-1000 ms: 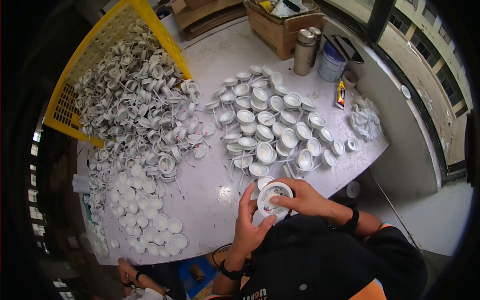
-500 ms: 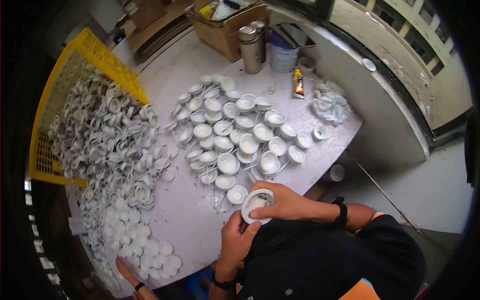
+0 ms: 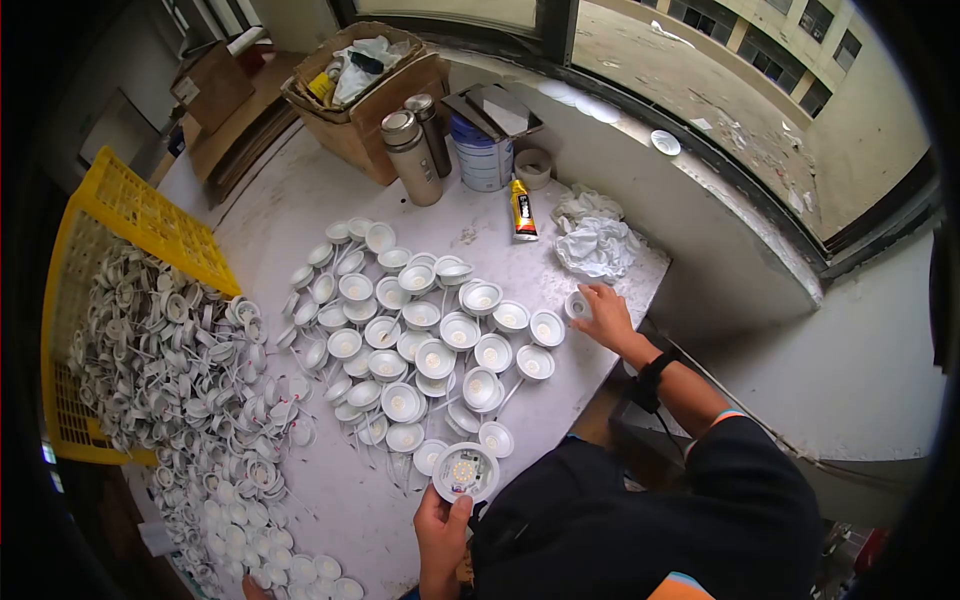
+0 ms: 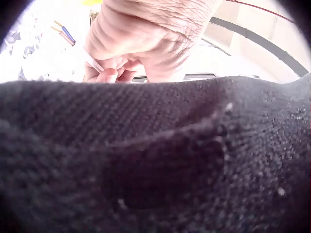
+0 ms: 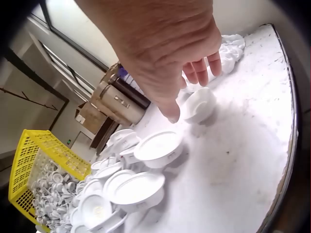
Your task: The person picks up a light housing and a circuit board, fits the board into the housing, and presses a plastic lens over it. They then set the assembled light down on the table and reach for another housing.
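Observation:
My left hand [image 3: 441,535] grips a white round LED downlight [image 3: 466,472] by its near rim, thumb on the edge; its board with yellowish LEDs faces up. In the left wrist view, dark fabric covers most of the picture, and a white cable with bare brown and blue wires [image 4: 64,34] shows beside the curled fingers. My right hand [image 3: 606,318] reaches to a small white cup-shaped part [image 5: 199,105] near the table's right end. Its thumb and fingers are spread over that part, thumb tip close to the side.
Rows of white downlights [image 3: 434,359] stand mid-table. A yellow crate [image 3: 165,225] spills many more at the left, near another person's hand [image 3: 254,588]. Behind are a cardboard box [image 3: 375,125], flasks [image 3: 411,165], a blue-and-white tub [image 3: 482,160], a glue tube [image 3: 523,212] and crumpled plastic [image 3: 598,247].
My right hand has left the downlight and moved out to the small white part at the right. The left hand keeps holding the downlight. The head view has swung to the right.

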`<state>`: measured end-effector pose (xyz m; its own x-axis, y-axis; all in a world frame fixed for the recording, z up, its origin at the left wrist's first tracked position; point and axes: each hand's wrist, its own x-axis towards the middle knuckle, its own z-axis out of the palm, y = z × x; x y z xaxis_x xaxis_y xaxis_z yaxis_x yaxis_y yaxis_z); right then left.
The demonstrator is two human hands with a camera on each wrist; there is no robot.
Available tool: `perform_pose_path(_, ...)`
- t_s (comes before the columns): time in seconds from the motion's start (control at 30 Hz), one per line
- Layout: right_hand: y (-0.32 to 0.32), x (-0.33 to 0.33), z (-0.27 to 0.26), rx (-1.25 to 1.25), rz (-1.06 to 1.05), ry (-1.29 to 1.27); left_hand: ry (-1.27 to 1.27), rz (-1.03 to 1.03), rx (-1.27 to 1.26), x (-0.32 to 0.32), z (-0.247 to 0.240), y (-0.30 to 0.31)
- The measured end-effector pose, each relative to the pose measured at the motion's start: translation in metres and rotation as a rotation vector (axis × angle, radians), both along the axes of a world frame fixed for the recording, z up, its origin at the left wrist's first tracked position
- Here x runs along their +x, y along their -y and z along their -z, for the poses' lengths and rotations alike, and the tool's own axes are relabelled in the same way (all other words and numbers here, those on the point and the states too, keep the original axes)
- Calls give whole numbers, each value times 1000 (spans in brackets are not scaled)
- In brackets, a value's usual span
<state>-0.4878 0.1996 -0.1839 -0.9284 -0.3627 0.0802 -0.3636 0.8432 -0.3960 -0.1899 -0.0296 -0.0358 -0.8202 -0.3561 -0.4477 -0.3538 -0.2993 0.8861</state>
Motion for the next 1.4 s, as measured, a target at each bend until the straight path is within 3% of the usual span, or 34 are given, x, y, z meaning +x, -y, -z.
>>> perform_pose_path(0.3,-6,-10,8,134,-53,76,33,2,0,-6,0,-3)
perform_pose_path(0.4,-10,-12,8,-42,-40,-2,-32,-51,-88,-8,-1,-5)
perform_pose_path(0.5,-7,-9,-7,-150,-1,41,25,-75,0,-9,-4,-5)
perform_pose_path(0.57,13,7,-44,-414,-51,216,-3,-81,11,-8,-2,-6)
perform_pose_path(0.63,41,38,-95,-568,-247,285,-11,-41,36,-8,-4,-3)
perform_pose_path(0.77,79,101,-168,-582,-763,265,-163,-38,8,-7,3,-6)
perform_pose_path(0.93,103,132,-182,-419,-1026,172,-234,-58,52,0,-1,-8)
perform_pose_path(1.17,112,147,-171,-508,-1012,232,-243,-79,40,8,-1,-4)
perform_pose_path(1.23,111,151,-169,-697,-894,450,-208,-57,101,11,-1,-3)
perform_pose_path(1.27,110,152,-167,-696,-897,450,-209,-60,101,12,-2,-2)
perform_pose_path(1.33,107,152,-164,-768,-650,783,-226,-57,95,11,-3,-2)
perform_pose_path(1.37,107,154,-161,-767,-647,784,-225,-55,96,10,-4,-2)
perform_pose_path(1.4,107,155,-159,-768,-587,943,-225,-48,105,9,-5,-1)
